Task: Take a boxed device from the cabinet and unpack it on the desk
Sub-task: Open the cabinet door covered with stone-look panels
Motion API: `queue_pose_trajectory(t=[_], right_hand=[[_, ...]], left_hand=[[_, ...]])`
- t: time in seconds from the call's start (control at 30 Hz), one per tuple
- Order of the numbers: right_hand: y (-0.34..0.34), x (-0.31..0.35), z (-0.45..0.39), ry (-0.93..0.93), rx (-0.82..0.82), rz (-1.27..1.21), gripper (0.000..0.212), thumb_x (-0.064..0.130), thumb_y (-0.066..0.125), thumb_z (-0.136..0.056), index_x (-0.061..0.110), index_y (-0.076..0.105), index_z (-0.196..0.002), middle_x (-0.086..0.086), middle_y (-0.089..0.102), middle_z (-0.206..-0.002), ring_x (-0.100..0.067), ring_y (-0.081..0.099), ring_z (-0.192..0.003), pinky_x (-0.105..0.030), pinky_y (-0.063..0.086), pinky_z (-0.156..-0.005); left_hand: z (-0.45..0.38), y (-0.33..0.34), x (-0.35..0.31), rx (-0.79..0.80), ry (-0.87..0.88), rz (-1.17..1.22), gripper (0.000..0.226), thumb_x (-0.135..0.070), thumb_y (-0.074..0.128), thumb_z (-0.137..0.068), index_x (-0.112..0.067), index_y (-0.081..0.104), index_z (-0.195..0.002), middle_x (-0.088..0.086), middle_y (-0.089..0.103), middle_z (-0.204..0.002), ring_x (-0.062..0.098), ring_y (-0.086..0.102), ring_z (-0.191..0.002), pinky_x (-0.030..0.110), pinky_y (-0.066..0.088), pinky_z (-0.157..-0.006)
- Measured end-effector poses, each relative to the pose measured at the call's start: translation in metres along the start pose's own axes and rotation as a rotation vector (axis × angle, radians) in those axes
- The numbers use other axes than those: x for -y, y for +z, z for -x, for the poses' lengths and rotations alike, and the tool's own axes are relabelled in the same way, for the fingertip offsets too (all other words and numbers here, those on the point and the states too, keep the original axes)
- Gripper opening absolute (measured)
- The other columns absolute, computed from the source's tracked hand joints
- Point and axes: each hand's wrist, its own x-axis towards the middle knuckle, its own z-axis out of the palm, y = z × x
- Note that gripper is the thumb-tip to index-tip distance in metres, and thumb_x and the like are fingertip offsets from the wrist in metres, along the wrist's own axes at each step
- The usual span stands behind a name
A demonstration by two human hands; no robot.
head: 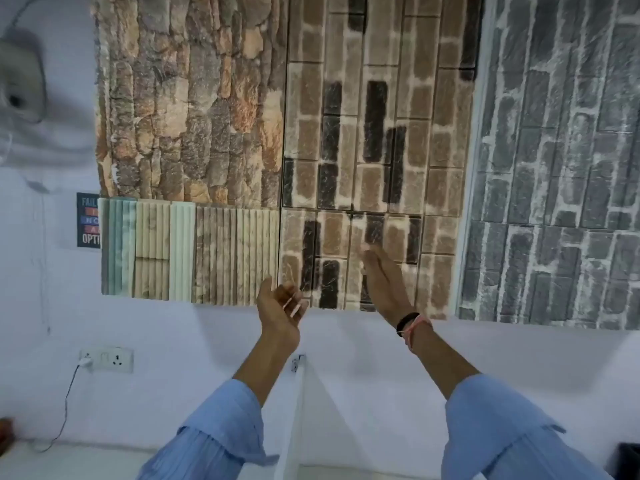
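Both arms in light blue sleeves reach up in front of a wall. My left hand (280, 304) is raised with the palm turned inward and the fingers loosely curled, holding nothing. My right hand (382, 278) is higher, flat and edge-on, fingers straight and together, also holding nothing; a dark band and a pink thread sit on its wrist. No boxed device is in view. A thin white panel edge (296, 403) with a small metal fitting at its top runs down between my forearms; I cannot tell whether it is the cabinet door.
Stone and brick pattern sample panels (242, 133) cover the wall ahead. Grey brick panels (554, 168) stand at the right. A wall socket (107, 360) with a plugged white cable is at lower left. A wall fan (20, 81) is at upper left. A dark object (628, 460) sits at bottom right.
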Motion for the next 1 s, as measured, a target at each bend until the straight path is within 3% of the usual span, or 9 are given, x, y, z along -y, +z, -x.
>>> queue_pose_trajectory(t=[0.1,0.2,0.3,0.37,0.43,0.6,0.73,0.87,1.0], right_hand=[[0.02,-0.009,-0.002,-0.066,0.078,0.23,0.039,0.037,0.039,-0.108,0.016,0.058,-0.136,0.002,0.061,-0.133,-0.017,0.054,-0.126,-0.035,0.042,-0.109],[0.042,-0.022,-0.007,-0.088,0.195,0.346,0.041,0.034,0.037,-0.109,0.012,0.056,-0.138,-0.008,0.054,-0.144,-0.024,0.046,-0.135,-0.04,0.033,-0.116],[0.059,-0.031,-0.011,-0.126,0.244,0.451,0.043,0.032,0.037,-0.109,0.01,0.054,-0.142,-0.009,0.051,-0.149,-0.025,0.041,-0.14,-0.034,0.026,-0.119],[0.07,-0.036,-0.011,-0.076,0.28,0.446,0.045,0.036,0.036,-0.109,0.016,0.05,-0.147,-0.006,0.044,-0.157,-0.023,0.032,-0.147,-0.036,0.02,-0.123],[0.077,-0.043,-0.011,-0.036,0.294,0.438,0.046,0.039,0.036,-0.108,0.021,0.047,-0.15,-0.004,0.037,-0.162,-0.021,0.023,-0.152,-0.041,0.014,-0.126],[0.081,-0.045,-0.006,0.021,0.297,0.396,0.049,0.042,0.035,-0.108,0.023,0.043,-0.153,0.003,0.023,-0.168,-0.015,0.01,-0.156,-0.038,0.006,-0.126],[0.085,-0.041,0.007,0.034,0.292,0.357,0.051,0.044,0.035,-0.108,0.022,0.041,-0.154,0.005,0.017,-0.169,-0.013,0.005,-0.157,-0.043,0.008,-0.127],[0.085,-0.022,0.036,0.062,0.239,0.209,0.049,0.045,0.037,-0.107,0.027,0.045,-0.152,0.01,0.018,-0.169,-0.004,0.007,-0.155,-0.037,0.01,-0.126],[0.07,0.01,0.076,0.166,0.197,-0.107,0.044,0.045,0.042,-0.105,0.034,0.05,-0.147,0.017,0.023,-0.166,0.001,0.016,-0.152,-0.034,0.018,-0.124]], left_hand=[[-0.011,-0.018,0.008,-0.158,-0.117,0.092,0.045,-0.056,0.057,-0.09,-0.014,0.057,-0.073,0.003,0.053,-0.071,0.019,0.05,-0.061,0.033,0.049,-0.07],[-0.019,-0.029,0.02,-0.218,-0.166,0.188,0.05,-0.061,0.058,-0.089,-0.01,0.055,-0.09,0.005,0.05,-0.08,0.023,0.053,-0.072,0.041,0.051,-0.087],[-0.027,-0.034,0.023,-0.15,-0.229,0.329,0.067,-0.063,0.056,-0.09,-0.006,0.053,-0.126,0.013,0.055,-0.122,0.032,0.058,-0.118,0.049,0.044,-0.107],[-0.034,-0.037,0.022,-0.059,-0.236,0.404,0.082,-0.063,0.051,-0.093,-0.006,0.038,-0.151,0.014,0.043,-0.153,0.033,0.043,-0.143,0.053,0.036,-0.116],[-0.039,-0.035,0.018,-0.004,-0.231,0.46,0.086,-0.062,0.048,-0.095,-0.009,0.026,-0.158,0.014,0.028,-0.165,0.032,0.029,-0.152,0.055,0.03,-0.12],[-0.045,-0.036,0.019,-0.025,-0.268,0.538,0.08,-0.056,0.05,-0.097,-0.004,0.032,-0.155,0.018,0.027,-0.165,0.034,0.027,-0.153,0.055,0.029,-0.121],[-0.035,-0.041,0.021,-0.03,-0.275,0.551,0.075,-0.052,0.049,-0.098,-0.003,0.036,-0.153,0.017,0.029,-0.164,0.031,0.028,-0.153,0.053,0.03,-0.121],[-0.002,-0.049,0.021,-0.01,-0.24,0.525,0.069,-0.051,0.048,-0.099,-0.002,0.044,-0.146,0.016,0.04,-0.157,0.031,0.038,-0.147,0.053,0.033,-0.119],[0.045,-0.054,0.024,0.004,-0.21,0.45,0.045,-0.046,0.05,-0.099,-0.003,0.06,-0.107,0.016,0.059,-0.124,0.032,0.059,-0.118,0.056,0.041,-0.113]])
